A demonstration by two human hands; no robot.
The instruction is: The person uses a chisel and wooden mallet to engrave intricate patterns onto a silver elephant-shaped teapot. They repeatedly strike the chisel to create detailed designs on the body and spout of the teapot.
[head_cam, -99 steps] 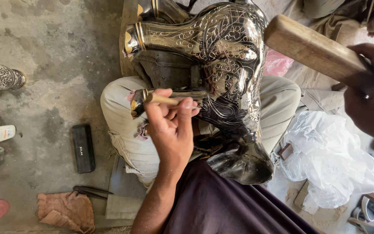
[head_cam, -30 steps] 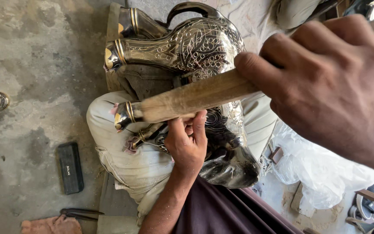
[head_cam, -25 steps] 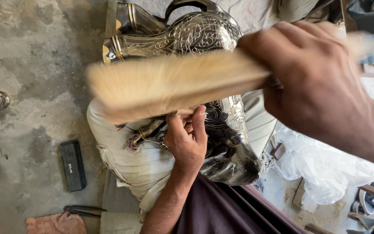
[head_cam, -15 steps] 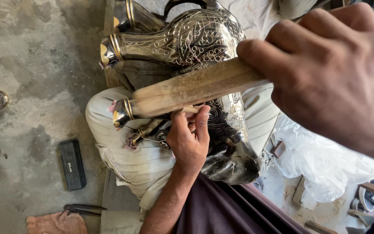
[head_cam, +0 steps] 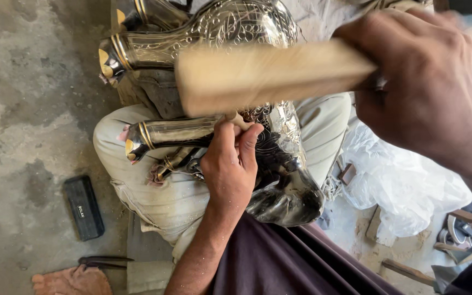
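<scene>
An engraved metal vase [head_cam: 279, 136] lies across the person's lap, neck pointing left. The left hand [head_cam: 230, 169] pinches a small chisel [head_cam: 235, 117] against it. Just above the vase, the right hand [head_cam: 422, 87] clenches a blurred wooden mallet [head_cam: 269, 74], its length running left-right.

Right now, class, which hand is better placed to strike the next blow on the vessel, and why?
Right. The right hand grips the wooden mallet, raised just above the chisel; the left hand is busy pinching that chisel against the engraved metal vessel.
</scene>
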